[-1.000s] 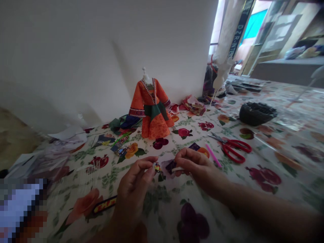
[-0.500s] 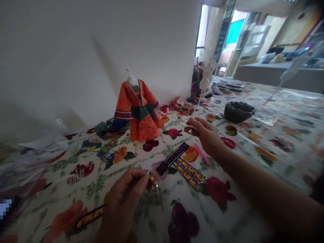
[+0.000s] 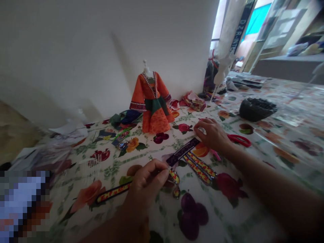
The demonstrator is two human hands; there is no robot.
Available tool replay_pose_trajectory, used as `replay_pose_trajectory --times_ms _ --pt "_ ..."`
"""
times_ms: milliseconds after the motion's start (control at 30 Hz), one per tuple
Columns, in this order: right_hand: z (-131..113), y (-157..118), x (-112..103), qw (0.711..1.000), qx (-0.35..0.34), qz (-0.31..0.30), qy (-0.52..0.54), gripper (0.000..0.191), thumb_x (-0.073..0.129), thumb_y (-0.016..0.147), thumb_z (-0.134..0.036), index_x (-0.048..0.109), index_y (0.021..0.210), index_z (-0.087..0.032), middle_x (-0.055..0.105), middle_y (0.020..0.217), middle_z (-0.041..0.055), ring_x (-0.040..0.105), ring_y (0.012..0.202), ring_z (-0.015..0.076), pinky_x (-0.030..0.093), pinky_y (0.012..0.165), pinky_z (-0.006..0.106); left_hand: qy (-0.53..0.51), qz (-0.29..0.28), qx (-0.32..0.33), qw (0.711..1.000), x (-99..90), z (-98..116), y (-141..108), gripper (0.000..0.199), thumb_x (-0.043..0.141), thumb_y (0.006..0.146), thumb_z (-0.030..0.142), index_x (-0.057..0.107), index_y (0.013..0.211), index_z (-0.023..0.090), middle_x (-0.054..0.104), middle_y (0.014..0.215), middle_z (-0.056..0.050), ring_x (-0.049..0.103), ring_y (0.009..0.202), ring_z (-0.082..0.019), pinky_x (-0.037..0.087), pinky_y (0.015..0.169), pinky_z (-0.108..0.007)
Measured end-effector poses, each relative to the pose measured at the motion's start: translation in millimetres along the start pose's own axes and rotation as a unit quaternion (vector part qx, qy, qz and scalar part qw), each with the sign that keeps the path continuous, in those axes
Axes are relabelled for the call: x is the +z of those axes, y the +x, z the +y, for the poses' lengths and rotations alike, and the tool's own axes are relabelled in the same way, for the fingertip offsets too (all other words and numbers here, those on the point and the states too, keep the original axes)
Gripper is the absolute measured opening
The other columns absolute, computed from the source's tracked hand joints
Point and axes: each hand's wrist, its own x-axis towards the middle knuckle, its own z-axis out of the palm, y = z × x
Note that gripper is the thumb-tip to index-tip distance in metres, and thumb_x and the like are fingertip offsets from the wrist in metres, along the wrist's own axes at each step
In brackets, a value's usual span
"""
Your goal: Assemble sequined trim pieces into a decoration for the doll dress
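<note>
My left hand (image 3: 152, 184) pinches a narrow yellow-and-red trim strip (image 3: 174, 176) with dark, beaded edges; its end curls down beyond the fingertips. Another stretch of yellow-and-red trim (image 3: 113, 192) lies on the cloth left of this hand; whether the two join is hidden. Over the far end of a dark purple strip with pale studs (image 3: 182, 152), my right hand (image 3: 212, 135) has thumb and forefinger brought together. Anything in that pinch is too small to make out. Two yellow-and-red strips (image 3: 199, 167) lie side by side below the purple one.
A small orange-and-green dress (image 3: 155, 111) stands on a mannequin by the wall. Red handles (image 3: 240, 139) and a pink stick (image 3: 215, 155) lie near my right forearm. A black bowl (image 3: 257, 109) sits farther right. Fabric scraps (image 3: 194, 101) and papers (image 3: 71, 133) line the wall.
The view has turned left, so things sit farther right. My right thumb and fingers have closed together and come nearer the purple strip. My left hand keeps its pinch on the trim.
</note>
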Motion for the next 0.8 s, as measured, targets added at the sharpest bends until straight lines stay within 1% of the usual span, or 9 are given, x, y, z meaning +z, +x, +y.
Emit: replay_pose_trajectory --times_ms 67,100,133,200,233,267,533,700,800 --pt "-23.5 -8.8 -6.0 0.999 -0.015 -0.026 0.028 0.017 0.058 0.09 -0.033 0.068 0.091 -0.02 0.066 0.098 0.0106 0.059 0.099 0.0282 0.043 0.093 0.045 0.025 -0.004 0.009 1.0 1.5 0.9 -0.4 0.013 0.065 0.09 0.031 0.066 0.083 0.02 0.063 0.078 0.002 0.063 0.073 -0.012 0.053 0.069 -0.021" --pt "-37.1 -15.1 -8.7 0.995 -0.028 -0.065 0.068 0.022 0.056 0.094 -0.039 0.068 0.096 -0.021 0.068 0.096 0.0073 0.062 0.09 0.023 0.049 0.083 0.038 0.044 0.002 0.014 0.999 2.0 2.2 -0.9 0.013 0.064 0.091 0.031 0.066 0.083 0.021 0.063 0.077 0.002 0.062 0.073 -0.012 0.052 0.068 -0.02" --pt "-50.8 -22.3 -10.9 0.972 -0.028 -0.156 0.174 0.024 0.056 0.095 -0.042 0.068 0.102 -0.021 0.068 0.099 0.0062 0.063 0.09 0.0209 0.05 0.08 0.034 0.069 0.006 0.02 0.997 2.3 3.9 -1.5 0.013 0.064 0.091 0.031 0.066 0.083 0.021 0.062 0.075 0.002 0.061 0.071 -0.012 0.05 0.065 -0.02" --pt "-74.2 -37.2 -13.0 0.896 -0.015 -0.307 0.321 0.027 0.06 0.095 -0.043 0.065 0.111 -0.023 0.069 0.111 0.0053 0.064 0.099 0.0201 0.051 0.084 0.032 0.122 0.014 0.032 0.992 2.1 8.1 -2.6 0.014 0.063 0.091 0.031 0.066 0.082 0.021 0.06 0.074 0.002 0.058 0.069 -0.012 0.047 0.06 -0.019" --pt "-82.3 -43.8 -12.8 0.87 -0.025 -0.348 0.349 0.028 0.065 0.093 -0.041 0.065 0.114 -0.023 0.067 0.115 0.0047 0.063 0.104 0.0199 0.05 0.088 0.032 0.145 0.018 0.039 0.989 1.7 10.2 -3.2 0.015 0.062 0.091 0.032 0.066 0.081 0.021 0.06 0.073 0.002 0.057 0.069 -0.012 0.046 0.059 -0.019" --pt "-87.7 -49.3 -11.6 0.858 -0.03 -0.365 0.36 0.028 0.068 0.091 -0.039 0.065 0.114 -0.023 0.067 0.115 0.004 0.062 0.106 0.0196 0.049 0.092 0.033 0.161 0.019 0.046 0.986 1.3 12.1 -3.6 0.016 0.061 0.091 0.032 0.065 0.081 0.021 0.06 0.073 0.002 0.056 0.069 -0.012 0.045 0.059 -0.019" --pt "-85.5 -62.1 10.6 0.846 0.007 -0.327 0.421 0.016 0.07 0.09 -0.028 0.057 0.089 -0.019 0.061 0.085 -0.0001 0.056 0.079 0.0132 0.045 0.07 0.026 0.17 -0.006 0.049 0.984 6.5 14.6 -4.6 0.018 0.057 0.091 0.027 0.063 0.076 0.019 0.06 0.069 0.002 0.056 0.066 -0.012 0.046 0.058 -0.02" --pt "-86.1 -62.2 16.7 0.809 0.048 -0.33 0.485 0.014 0.067 0.09 -0.025 0.057 0.083 -0.018 0.053 0.075 -0.0032 0.046 0.067 0.0097 0.037 0.061 0.023 0.138 0.007 0.03 0.99 2.9 9.4 -2.6 0.022 0.055 0.094 0.034 0.066 0.08 0.021 0.059 0.07 0.001 0.056 0.067 -0.013 0.045 0.059 -0.02" --pt "-84.5 -62.4 18.5 0.801 0.09 -0.323 0.496 0.015 0.068 0.089 -0.027 0.057 0.082 -0.019 0.051 0.075 -0.003 0.043 0.066 0.0102 0.035 0.061 0.024 0.131 0.012 0.026 0.991 -1.2 8.9 -0.3 0.022 0.056 0.093 0.035 0.067 0.081 0.021 0.063 0.071 0.001 0.059 0.069 -0.014 0.047 0.063 -0.022"
